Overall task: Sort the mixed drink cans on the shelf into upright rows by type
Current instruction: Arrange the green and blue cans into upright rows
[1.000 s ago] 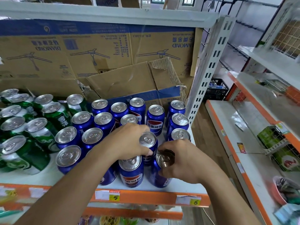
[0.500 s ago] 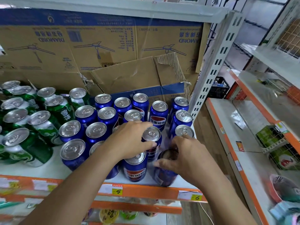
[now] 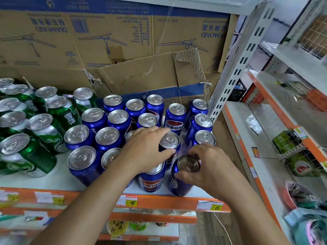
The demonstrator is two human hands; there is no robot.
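At the orange front edge of the shelf (image 3: 53, 179), above price tags (image 3: 131, 202) marked 5 and 6, the right grip (image 3: 212, 167) curls fingers and thumb round the top of a blue Pepsi can (image 3: 178, 183) standing at the front right corner. Just to its left, the left grip (image 3: 145, 149) reaches over a front-row can (image 3: 152, 181), partly hiding its lid. It clasps a second-row can (image 3: 169, 140), thumb across the near side and fingers at the far rim.

Both forearms cross the shelf edge and cover part of the blue block. One can behind the left knuckles shows only a sliver of lid.

Counting those, eighteen blue cans (image 3: 176, 121) stand upright in rough rows on the shelf's right half. To their left stand green cans (image 3: 58, 114), nine in view, the group cut by the frame edge.

Behind them, cardboard boxes (image 3: 115, 41) printed DIAMOND upside down, with ceiling-fan drawings, fill the back. A torn flap (image 3: 141, 75) leans over the rear blue cans. What the boxes hold cannot be seen.

Beyond the white slotted upright (image 3: 235, 68), a neighbouring shelf carries a wire basket (image 3: 292, 152) of green packs (image 3: 283, 140).
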